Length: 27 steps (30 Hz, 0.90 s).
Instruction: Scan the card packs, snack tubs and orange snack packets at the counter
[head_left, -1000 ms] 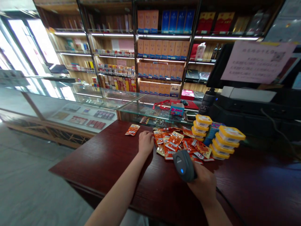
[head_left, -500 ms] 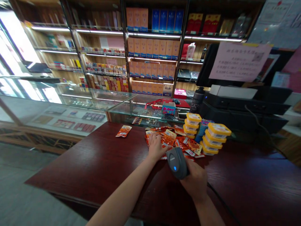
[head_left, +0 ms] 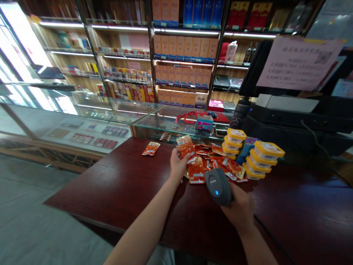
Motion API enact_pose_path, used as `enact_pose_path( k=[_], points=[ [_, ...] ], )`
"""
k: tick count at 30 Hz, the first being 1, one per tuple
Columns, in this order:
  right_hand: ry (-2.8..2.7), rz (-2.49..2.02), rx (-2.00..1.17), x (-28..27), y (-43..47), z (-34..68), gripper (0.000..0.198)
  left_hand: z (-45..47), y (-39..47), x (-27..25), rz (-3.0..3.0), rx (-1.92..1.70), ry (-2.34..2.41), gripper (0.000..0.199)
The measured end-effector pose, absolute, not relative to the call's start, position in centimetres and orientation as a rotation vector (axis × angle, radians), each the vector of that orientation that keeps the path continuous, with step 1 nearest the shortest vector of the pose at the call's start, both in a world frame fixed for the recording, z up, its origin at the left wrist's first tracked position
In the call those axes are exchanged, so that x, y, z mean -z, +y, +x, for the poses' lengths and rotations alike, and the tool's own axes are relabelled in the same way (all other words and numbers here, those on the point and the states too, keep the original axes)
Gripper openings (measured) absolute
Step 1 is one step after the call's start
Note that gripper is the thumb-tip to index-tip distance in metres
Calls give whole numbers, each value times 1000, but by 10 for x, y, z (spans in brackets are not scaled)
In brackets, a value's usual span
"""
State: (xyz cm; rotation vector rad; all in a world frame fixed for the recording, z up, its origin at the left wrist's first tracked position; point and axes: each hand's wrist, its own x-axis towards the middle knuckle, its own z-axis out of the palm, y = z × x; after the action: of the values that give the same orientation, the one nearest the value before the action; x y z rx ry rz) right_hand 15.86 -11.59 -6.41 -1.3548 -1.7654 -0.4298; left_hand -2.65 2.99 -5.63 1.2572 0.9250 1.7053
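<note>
My left hand (head_left: pixel 178 164) is closed on an orange snack packet (head_left: pixel 186 146), held tilted up at the left side of a pile of similar packets. Another orange packet (head_left: pixel 196 170) lies just right of that hand at the pile's front. My right hand (head_left: pixel 239 206) is wrapped round the handle of a dark grey barcode scanner (head_left: pixel 218 186), which shows a blue light and has its head toward the packets. The scanner's cable (head_left: pixel 268 232) trails down to the right. One single packet (head_left: pixel 151 148) lies apart on the left of the counter.
Two stacks of yellow-lidded tubs (head_left: pixel 233 143) (head_left: pixel 260 162) stand behind and right of the pile. A glass display case (head_left: pixel 146 127) borders the brown counter (head_left: pixel 110 191) at the back. A small blue and pink box (head_left: pixel 204 123) rests on the glass. The dark monitor (head_left: pixel 255 68) and black machine (head_left: pixel 281 125) occupy the right.
My left hand has gone from reaching onto the pile to holding up a packet. The scanner stays in my right hand; the whole view has shifted slightly.
</note>
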Motion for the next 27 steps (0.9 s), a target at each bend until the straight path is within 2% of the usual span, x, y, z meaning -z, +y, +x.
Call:
enact_pose_path(
  k=[4,9,13,22,27],
  points=[
    [-1638,-1526,56,52,-114,149,29,-31,33,58,1257,-1750,937,29],
    [-1608,-1313,-347,30,-110,133,28,-28,33,60,1274,-1707,983,29],
    [-1627,-1327,-336,20,-111,125,17,-29,33,63,1314,-1723,1036,27],
    [-1637,-1317,-331,13,-114,122,19,-29,39,69,1332,-1721,1071,24],
    [-1695,-1440,-74,26,-114,129,16,-30,38,65,1341,-1776,1033,22]
  ],
)
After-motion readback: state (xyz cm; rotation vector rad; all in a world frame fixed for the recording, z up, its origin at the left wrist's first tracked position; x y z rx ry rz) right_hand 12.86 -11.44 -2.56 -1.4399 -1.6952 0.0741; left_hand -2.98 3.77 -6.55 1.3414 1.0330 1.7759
